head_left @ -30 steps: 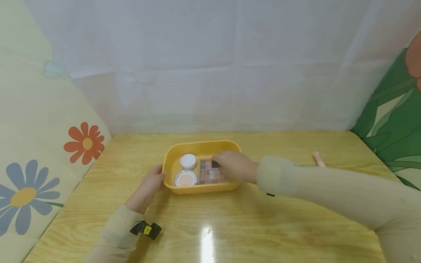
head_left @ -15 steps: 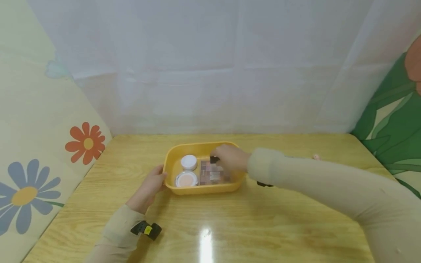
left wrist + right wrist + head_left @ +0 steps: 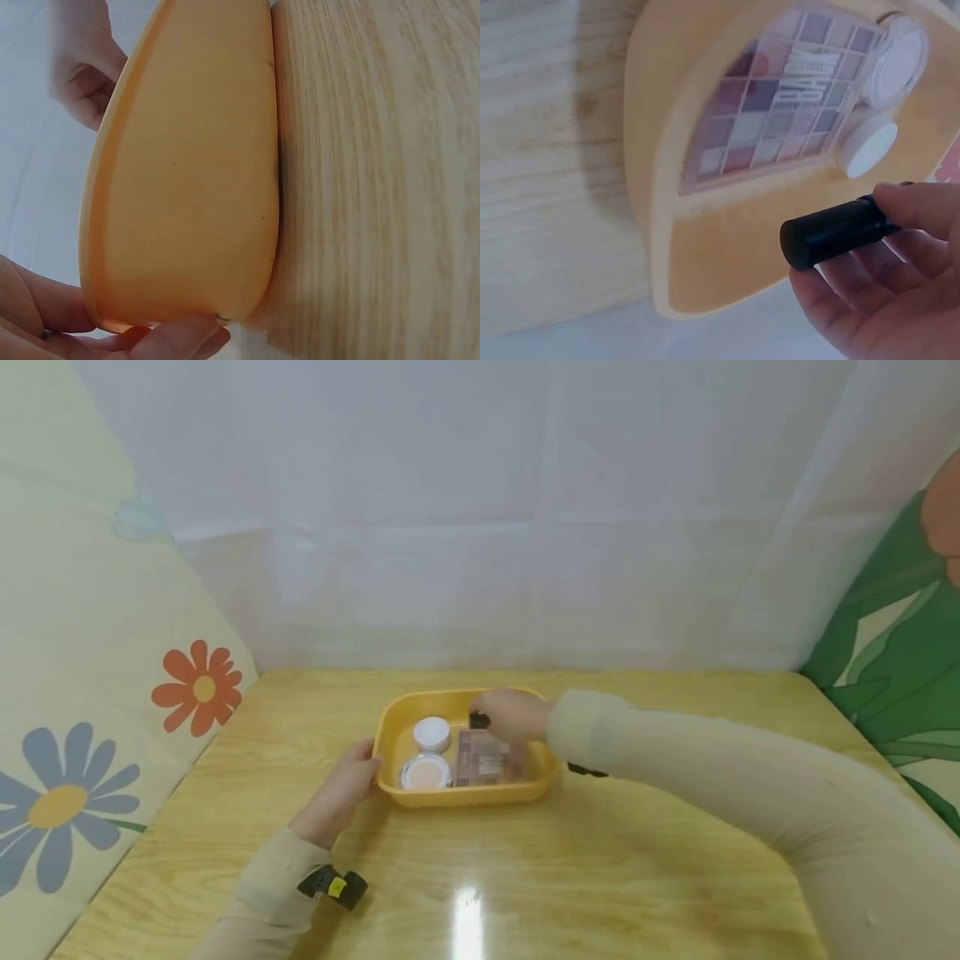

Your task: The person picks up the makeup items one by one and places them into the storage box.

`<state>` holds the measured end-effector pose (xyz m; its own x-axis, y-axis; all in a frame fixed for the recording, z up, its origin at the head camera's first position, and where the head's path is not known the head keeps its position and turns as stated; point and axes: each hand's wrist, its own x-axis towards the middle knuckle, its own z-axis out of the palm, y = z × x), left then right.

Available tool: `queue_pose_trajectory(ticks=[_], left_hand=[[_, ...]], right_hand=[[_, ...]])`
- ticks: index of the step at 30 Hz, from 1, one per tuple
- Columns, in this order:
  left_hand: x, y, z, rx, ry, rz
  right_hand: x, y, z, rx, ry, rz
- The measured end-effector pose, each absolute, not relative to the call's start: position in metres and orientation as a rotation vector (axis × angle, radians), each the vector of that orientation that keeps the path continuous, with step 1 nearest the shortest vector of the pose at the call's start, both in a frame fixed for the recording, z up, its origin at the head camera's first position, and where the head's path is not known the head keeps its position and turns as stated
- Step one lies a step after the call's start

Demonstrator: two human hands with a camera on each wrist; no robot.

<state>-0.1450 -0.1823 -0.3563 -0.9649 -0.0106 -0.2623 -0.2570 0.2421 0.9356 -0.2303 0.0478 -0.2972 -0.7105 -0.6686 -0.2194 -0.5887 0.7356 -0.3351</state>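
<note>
In the head view my left hand (image 3: 345, 793) grips the left end of a yellow plastic basket (image 3: 468, 797), thumb at the rim and fingers on the outer wall. My right hand (image 3: 513, 714) is over the basket's back right part. It pinches a black lipstick tube (image 3: 832, 232) between thumb and fingers, tilted and apart from the basket floor. Inside the basket lie a clear-lidded eyeshadow palette (image 3: 487, 764), a white round jar (image 3: 432, 734) and a round compact (image 3: 426, 772) with a beige face. Part of the palette is hidden by the right hand.
The basket stands on a wood-grain table (image 3: 637, 860). A white cloth (image 3: 450, 527) hangs behind it, and flower-patterned panels (image 3: 56, 810) border the sides. My right sleeve (image 3: 675, 752) crosses the table's right half and hides what lies behind it.
My right hand has moved slightly left and toward the back of the basket with the lipstick tube. My right forearm now covers the small pink tube at the right. The left hand keeps its grip.
</note>
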Motion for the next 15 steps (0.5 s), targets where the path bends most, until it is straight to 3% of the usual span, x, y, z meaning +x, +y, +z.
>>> queue_pose_trajectory(ticks=[15], left_hand=[[-0.144,-0.184,-0.353,-0.259,2.324,1.786]], right_hand=[[-0.259,0.030,-0.295,-1.023,2.636,-0.209]])
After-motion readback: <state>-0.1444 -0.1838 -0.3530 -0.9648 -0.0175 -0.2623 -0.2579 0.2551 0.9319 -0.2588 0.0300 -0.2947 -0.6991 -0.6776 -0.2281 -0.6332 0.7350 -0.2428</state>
